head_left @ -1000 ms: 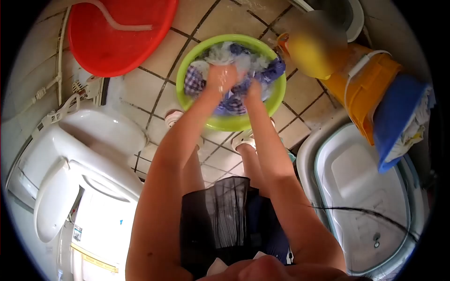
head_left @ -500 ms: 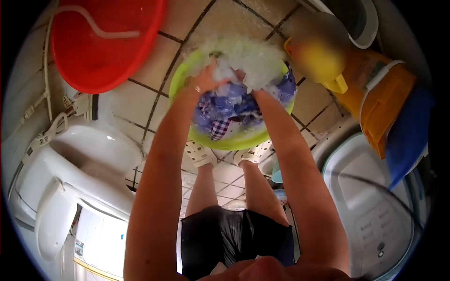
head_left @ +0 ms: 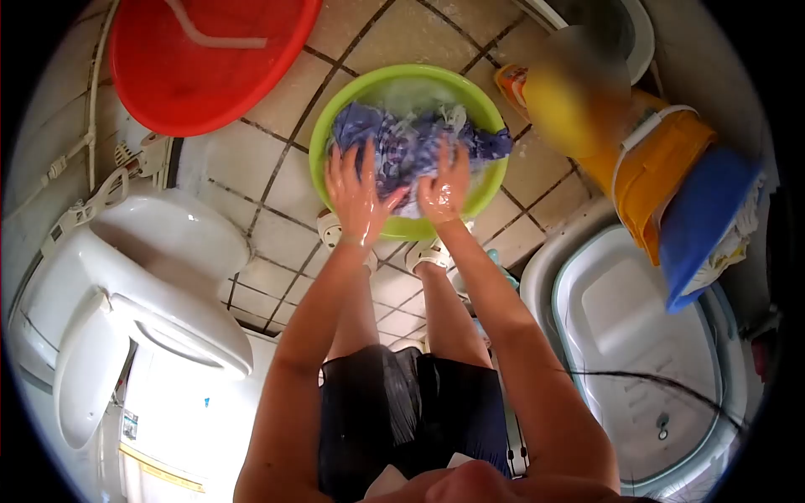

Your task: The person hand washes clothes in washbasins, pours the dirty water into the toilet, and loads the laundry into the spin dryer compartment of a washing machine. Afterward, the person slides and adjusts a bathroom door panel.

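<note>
A lime-green basin point(head_left: 319, 159) stands on the tiled floor, with wet purple-blue laundry point(head_left: 394, 142) in cloudy water inside it. Over the basin's near left part is my left hand point(head_left: 356, 197), wet, its fingers spread on or just above the cloth. My right hand point(head_left: 443, 184), also wet and shiny, lies at the near right of the laundry with its fingers stretched out; a little motion blur softens the fingertips. Neither hand grips the fabric visibly. One end of the laundry hangs near the basin's right rim. A whitish piece of cloth point(head_left: 453, 117) shows at the far side.
A red tub point(head_left: 226, 92) with a pale hose point(head_left: 226, 40) is at far left. A white washbasin point(head_left: 168, 243) stands left. On the right are an orange bucket point(head_left: 662, 168), a blue basin point(head_left: 704, 226) holding cloth, and a white baby bath point(head_left: 620, 310).
Both hands have drawn back toward me from the splashing water, and their fingers now show spread. The splash has settled, and the laundry has shifted toward the basin's far side.
</note>
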{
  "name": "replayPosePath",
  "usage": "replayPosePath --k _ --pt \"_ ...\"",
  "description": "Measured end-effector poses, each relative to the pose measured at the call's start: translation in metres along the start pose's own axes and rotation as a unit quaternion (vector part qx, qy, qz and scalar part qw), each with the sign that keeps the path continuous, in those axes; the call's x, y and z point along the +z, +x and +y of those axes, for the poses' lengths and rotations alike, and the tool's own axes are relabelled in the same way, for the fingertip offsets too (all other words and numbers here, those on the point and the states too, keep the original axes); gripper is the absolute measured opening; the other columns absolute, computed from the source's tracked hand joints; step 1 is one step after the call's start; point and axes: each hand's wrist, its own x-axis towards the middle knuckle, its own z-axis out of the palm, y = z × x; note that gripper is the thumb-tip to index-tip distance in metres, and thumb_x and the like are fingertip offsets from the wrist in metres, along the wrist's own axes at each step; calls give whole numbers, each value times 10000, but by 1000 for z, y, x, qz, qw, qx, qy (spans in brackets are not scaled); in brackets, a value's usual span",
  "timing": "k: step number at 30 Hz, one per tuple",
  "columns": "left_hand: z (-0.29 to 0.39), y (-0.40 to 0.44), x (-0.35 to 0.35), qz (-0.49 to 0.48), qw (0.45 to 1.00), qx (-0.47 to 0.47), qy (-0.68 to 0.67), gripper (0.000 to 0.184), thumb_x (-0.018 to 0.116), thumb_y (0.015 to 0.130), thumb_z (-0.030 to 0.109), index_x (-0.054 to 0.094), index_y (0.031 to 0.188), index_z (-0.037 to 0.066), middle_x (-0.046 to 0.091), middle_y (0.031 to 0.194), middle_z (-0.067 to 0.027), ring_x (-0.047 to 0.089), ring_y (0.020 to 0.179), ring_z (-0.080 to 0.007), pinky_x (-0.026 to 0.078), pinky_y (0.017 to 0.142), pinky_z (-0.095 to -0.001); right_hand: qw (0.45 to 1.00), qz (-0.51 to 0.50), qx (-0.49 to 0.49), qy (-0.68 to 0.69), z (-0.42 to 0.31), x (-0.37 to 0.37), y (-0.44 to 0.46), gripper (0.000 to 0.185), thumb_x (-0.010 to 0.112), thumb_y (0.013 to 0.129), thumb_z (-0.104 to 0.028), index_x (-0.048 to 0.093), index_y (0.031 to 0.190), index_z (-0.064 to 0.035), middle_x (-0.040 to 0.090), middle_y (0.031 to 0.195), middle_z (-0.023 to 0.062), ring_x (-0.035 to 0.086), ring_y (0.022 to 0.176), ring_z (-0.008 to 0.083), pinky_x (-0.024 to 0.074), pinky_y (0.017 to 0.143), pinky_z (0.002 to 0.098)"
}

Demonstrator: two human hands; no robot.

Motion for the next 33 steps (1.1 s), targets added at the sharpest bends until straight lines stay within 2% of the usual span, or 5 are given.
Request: replayPosePath --k 11,16,21,29,33 --pt "-28 147 77 -363 928 31 75 512 567 847 506 643 1072 52 543 1201 -156 498 1152 -373 466 866 -498 983 -159 61 -61 63 65 78 339 498 848 -276 636 1035 -30 656 941 207 620 827 322 451 701 445" --pt "31 48 30 -82 967 190 147 232 590 836 270 659 950 80 576 1051 -87 579 906 -282 446 736 -440 821 -34 399 407 48 10 28 539 610 809 -215 536 1284 27 514 1324 255 489 1222 346 340 1052 421" --pt "37 -56 -14 -157 985 14 -66 377 690 777 321 592 1011 42 548 1054 -116 513 1021 -312 454 764 -412 948 228 177 -132 68 -41 4 606 697 802 -343 531 1276 -4 641 1103 206 596 1058 371 458 905 410" --pt "18 93 38 -154 980 24 124 446 592 873 464 534 976 34 638 912 -186 637 827 -350 532 674 -464 998 44 54 11 32 -84 -42 171 639 789 -40 695 950 -51 663 877 203 624 773 408 514 676 436" --pt "66 57 -22 -131 986 99 32 240 525 942 278 534 828 66 616 635 -185 608 569 -400 487 514 -496 956 -58 243 154 20 -71 -66 489 639 859 -382 587 1252 -96 646 1081 237 650 943 347 517 800 390"
